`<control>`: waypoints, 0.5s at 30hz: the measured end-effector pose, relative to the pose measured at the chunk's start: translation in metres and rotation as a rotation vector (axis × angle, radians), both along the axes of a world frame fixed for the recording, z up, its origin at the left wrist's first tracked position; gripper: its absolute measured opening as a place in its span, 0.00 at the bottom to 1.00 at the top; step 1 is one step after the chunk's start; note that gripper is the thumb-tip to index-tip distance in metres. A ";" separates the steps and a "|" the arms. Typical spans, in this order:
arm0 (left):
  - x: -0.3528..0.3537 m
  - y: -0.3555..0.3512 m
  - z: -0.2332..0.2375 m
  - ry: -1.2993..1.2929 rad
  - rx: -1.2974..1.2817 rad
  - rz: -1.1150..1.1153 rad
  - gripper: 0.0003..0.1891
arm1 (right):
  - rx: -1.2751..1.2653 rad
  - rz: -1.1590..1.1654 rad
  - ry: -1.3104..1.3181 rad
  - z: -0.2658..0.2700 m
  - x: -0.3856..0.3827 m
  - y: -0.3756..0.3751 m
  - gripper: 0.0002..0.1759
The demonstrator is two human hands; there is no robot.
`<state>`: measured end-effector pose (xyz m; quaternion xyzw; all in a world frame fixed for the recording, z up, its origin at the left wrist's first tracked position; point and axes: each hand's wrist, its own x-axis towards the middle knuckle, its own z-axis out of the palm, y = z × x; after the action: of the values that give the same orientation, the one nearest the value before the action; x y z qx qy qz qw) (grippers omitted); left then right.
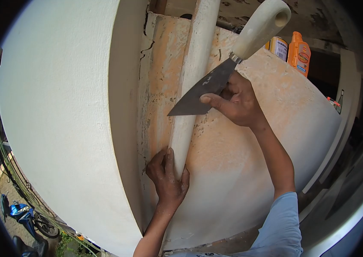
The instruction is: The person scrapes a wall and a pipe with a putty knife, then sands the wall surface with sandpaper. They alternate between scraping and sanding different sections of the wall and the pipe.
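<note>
A putty knife (209, 85) is pinched by its wide dark blade in my right hand (239, 103), the thumb flat on the near face and the other fingers behind. Its pale, dusty handle points up and to the right, and the blade's corner overlaps a long white pipe (196, 55) in this view. That pipe runs up along a wall (228, 150) with patchy orange and white paint. My left hand (167, 177) grips the pipe low down, fingers on its left side and thumb on its right. Pale dust coats the fingers.
A white pillar (61, 107) stands close on the left, with a cracked joint (146, 49) beside it. An orange bottle (299, 53) and a can (278, 48) stand at the upper right. Below left are cables (16, 175) and a blue motorcycle (20, 212).
</note>
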<state>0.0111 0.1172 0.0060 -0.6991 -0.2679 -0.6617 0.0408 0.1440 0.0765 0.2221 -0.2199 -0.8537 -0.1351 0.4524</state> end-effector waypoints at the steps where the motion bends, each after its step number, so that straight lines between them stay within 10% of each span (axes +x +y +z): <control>1: 0.000 0.001 0.000 0.001 -0.001 0.007 0.41 | -0.041 0.019 0.050 0.004 0.000 0.000 0.18; 15: 0.000 0.000 0.001 -0.005 -0.002 0.004 0.41 | -0.162 0.156 0.375 0.028 0.015 0.000 0.16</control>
<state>0.0116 0.1171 0.0068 -0.6969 -0.2701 -0.6631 0.0408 0.1594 0.0765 0.2499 -0.2103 -0.7769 0.0125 0.5934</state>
